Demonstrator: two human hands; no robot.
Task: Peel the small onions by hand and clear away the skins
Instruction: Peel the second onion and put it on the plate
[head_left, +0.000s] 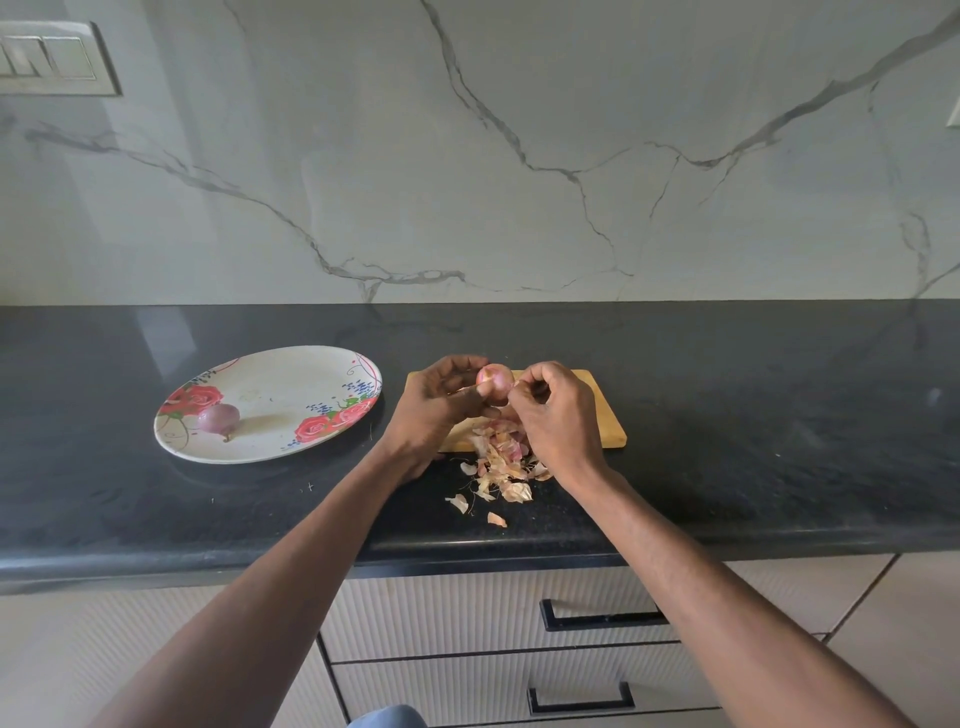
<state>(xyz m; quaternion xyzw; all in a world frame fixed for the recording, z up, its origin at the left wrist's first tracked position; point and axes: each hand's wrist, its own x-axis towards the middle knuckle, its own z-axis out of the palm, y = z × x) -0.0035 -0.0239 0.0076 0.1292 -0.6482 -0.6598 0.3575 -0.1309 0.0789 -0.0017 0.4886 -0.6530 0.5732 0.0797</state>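
Your left hand (441, 400) grips the small onion (492, 382) above the far end of the wooden cutting board (605, 415), fingers curled round it, while your right hand (553, 415) pinches at a flap of skin on the onion's right side with thumb and fingertips. Turn the bulb a little in the left hand as you pull, so each strip comes away toward the root instead of tearing short, and let the pieces drop onto the pile of skins (501, 462) that straddles the board's near edge and the black table (779, 441). A second onion (219, 419), which looks unpeeled, lies on the floral plate (291, 379) well to your left. Some skins have scattered close to the table's front edge, so when you gather them, sweep inward toward the board, not outward over the drawers. There is open room to the right of the board and behind it up to the marble wall
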